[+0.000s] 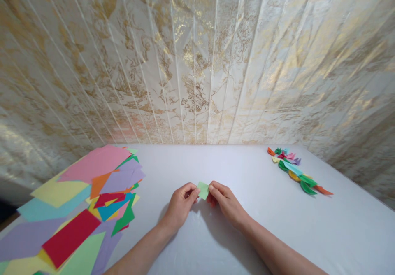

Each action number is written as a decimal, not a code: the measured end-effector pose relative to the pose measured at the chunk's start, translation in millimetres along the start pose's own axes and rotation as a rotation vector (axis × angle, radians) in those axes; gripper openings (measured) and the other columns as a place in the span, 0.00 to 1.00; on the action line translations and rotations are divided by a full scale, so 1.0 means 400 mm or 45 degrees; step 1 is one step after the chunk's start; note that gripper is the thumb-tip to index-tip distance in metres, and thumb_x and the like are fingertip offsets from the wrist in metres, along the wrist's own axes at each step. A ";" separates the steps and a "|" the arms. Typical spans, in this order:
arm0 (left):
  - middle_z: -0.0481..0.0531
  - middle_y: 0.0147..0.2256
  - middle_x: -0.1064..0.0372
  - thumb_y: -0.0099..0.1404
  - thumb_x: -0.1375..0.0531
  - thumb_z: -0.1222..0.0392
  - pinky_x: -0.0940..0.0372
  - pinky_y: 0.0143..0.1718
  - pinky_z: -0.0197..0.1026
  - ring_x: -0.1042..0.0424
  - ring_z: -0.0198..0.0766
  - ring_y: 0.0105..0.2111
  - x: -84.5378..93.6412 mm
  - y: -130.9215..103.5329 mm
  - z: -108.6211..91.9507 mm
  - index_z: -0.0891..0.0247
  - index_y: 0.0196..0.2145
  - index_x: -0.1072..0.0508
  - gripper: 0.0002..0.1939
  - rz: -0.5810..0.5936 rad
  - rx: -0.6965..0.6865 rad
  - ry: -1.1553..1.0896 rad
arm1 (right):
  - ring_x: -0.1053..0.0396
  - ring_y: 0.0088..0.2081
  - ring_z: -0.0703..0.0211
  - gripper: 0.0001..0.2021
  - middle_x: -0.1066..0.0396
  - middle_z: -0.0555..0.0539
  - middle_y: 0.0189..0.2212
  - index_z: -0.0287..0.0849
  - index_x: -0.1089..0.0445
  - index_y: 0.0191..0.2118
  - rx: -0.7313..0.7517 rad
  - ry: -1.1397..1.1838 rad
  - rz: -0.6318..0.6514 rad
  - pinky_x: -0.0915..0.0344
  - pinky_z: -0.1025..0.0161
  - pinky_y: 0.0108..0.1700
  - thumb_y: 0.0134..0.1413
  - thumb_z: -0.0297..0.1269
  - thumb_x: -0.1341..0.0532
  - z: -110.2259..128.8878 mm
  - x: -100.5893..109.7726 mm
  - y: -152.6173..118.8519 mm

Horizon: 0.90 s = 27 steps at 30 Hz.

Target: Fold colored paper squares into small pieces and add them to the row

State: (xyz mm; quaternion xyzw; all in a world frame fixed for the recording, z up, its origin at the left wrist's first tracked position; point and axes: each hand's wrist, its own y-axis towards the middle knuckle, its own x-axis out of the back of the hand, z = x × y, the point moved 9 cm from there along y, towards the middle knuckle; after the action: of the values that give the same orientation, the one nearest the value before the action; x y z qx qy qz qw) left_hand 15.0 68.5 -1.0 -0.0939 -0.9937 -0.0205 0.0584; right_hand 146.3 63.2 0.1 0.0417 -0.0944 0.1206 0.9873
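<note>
A small light green square of paper (203,190) is stretched between my two hands, just above the middle of the white table (191,246). My left hand (182,203) pinches its left corner between thumb and fingers. On the opposite side, my right hand (224,201) grips the right corner in the same kind of pinch. The paper is turned so that its corners point toward the hands. Fingers cover the two held corners.
Overlapping sheets of coloured paper, with a red sheet (71,238) and a large pink sheet (95,163) among them, spread over the table's left side. Folded paper pieces (294,170) lie in a row at the back right. Behind the table hangs a gold-patterned curtain (194,61).
</note>
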 end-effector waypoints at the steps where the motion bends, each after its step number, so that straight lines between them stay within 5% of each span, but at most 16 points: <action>1: 0.45 0.21 0.38 0.59 0.41 0.43 0.42 0.29 0.35 0.38 0.34 0.25 0.001 0.001 0.001 0.62 0.23 0.31 0.19 -0.005 0.002 0.000 | 0.38 0.25 0.63 0.21 0.36 0.52 0.20 0.42 0.36 0.25 0.010 -0.019 -0.004 0.43 0.66 0.31 0.62 0.51 0.49 0.001 -0.002 -0.002; 12: 0.44 0.23 0.42 0.61 0.42 0.55 0.45 0.28 0.35 0.41 0.33 0.25 -0.025 -0.007 0.005 0.63 0.21 0.36 0.14 0.073 -0.084 0.184 | 0.35 0.26 0.60 0.08 0.34 0.53 0.22 0.44 0.38 0.30 0.026 0.134 -0.134 0.40 0.64 0.31 0.56 0.41 0.42 -0.019 0.019 0.006; 17: 0.51 0.37 0.31 0.62 0.41 0.60 0.36 0.40 0.38 0.31 0.39 0.38 -0.016 -0.011 -0.020 0.62 0.37 0.29 0.06 -0.004 -0.164 0.150 | 0.38 0.28 0.61 0.05 0.36 0.53 0.24 0.44 0.38 0.28 0.144 -0.203 -0.101 0.42 0.65 0.31 0.54 0.31 0.45 0.022 0.016 -0.006; 27: 0.47 0.30 0.33 0.63 0.44 0.64 0.38 0.37 0.37 0.33 0.36 0.33 -0.030 -0.017 -0.041 0.62 0.29 0.31 0.05 0.031 -0.265 0.213 | 0.37 0.33 0.60 0.05 0.36 0.51 0.29 0.44 0.38 0.30 0.309 -0.607 -0.105 0.42 0.64 0.36 0.52 0.26 0.47 0.060 -0.010 -0.027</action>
State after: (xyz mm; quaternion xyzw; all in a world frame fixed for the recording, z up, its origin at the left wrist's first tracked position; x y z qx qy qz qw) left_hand 27.4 58.6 13.8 -0.1095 -0.9766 -0.1304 0.1312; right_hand 140.9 49.2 22.1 0.1908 -0.3074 0.0774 0.9290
